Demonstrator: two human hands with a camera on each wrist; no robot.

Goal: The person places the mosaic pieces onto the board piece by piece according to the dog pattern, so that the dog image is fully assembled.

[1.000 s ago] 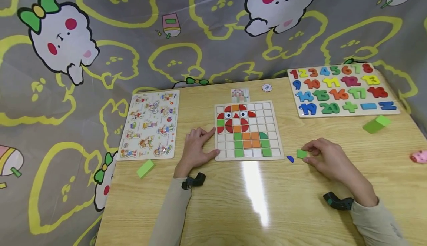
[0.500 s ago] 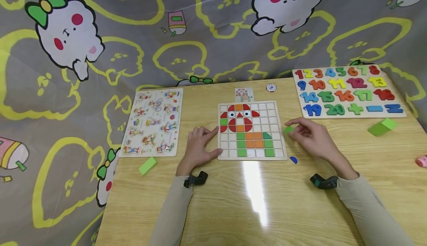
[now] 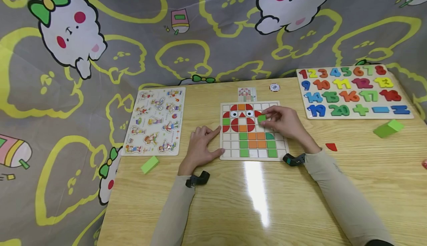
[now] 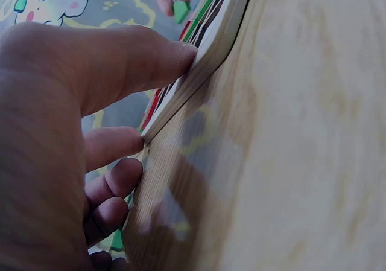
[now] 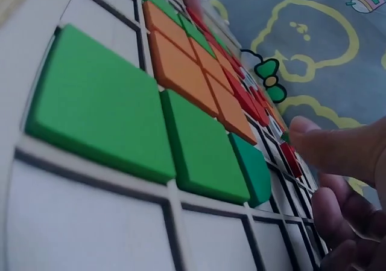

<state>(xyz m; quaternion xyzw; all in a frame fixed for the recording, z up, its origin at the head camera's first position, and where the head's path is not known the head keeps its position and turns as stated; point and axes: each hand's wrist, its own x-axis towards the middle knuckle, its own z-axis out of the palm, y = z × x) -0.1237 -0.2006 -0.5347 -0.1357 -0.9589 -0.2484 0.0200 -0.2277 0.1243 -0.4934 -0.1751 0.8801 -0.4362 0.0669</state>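
Observation:
A wooden grid board (image 3: 235,145) lies in front of me, partly filled with red, orange and green tiles and two eye tiles. My right hand (image 3: 287,122) pinches a green square tile (image 3: 261,119) between thumb and fingers, over the board's upper right cells, close below a red curved tile. In the right wrist view only a sliver of that tile shows near the thumb. My left hand (image 3: 200,148) rests at the board's left side, its thumb (image 4: 175,60) on the edge and its index fingertip touching the corner of the rim.
A picture card (image 3: 247,94) and a round chip (image 3: 275,87) lie behind the board. A figure puzzle (image 3: 160,133) is at left, a number puzzle (image 3: 407,99) at right. Green blocks (image 3: 149,164) stand on both sides. A red quarter piece (image 3: 331,147) lies right of the board.
My right hand has carried the green tile from the table at the right, up and left over the board. The red piece now shows; the blue half-round is out of sight. The left hand stays.

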